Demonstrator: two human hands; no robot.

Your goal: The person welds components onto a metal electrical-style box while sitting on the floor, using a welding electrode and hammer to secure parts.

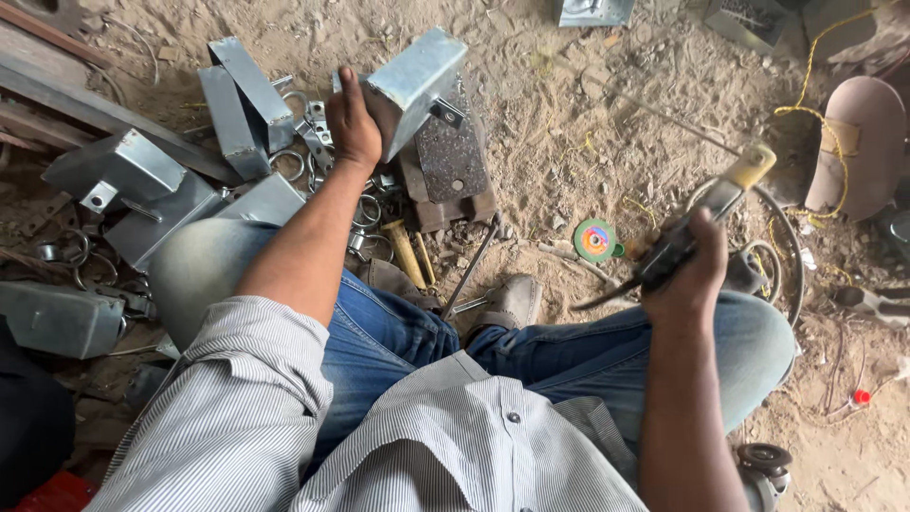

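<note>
Steel box (415, 81) gripped, L hand (353, 123), arm outstretched | R hand (690, 270) fisted on electrode holder (697, 223)

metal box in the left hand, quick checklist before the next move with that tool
1. Left hand grips the metal box: ok, it is lifted and tilted over the rusty plate.
2. Right hand grips the welding holder: ok.
3. Holder tip clear of the box: ok, well apart.
4. Rod loaded in holder: cannot tell.
5. Face shield in use: not ok, it lies on the ground.
6. Hands gloved: not ok, both bare.
</note>
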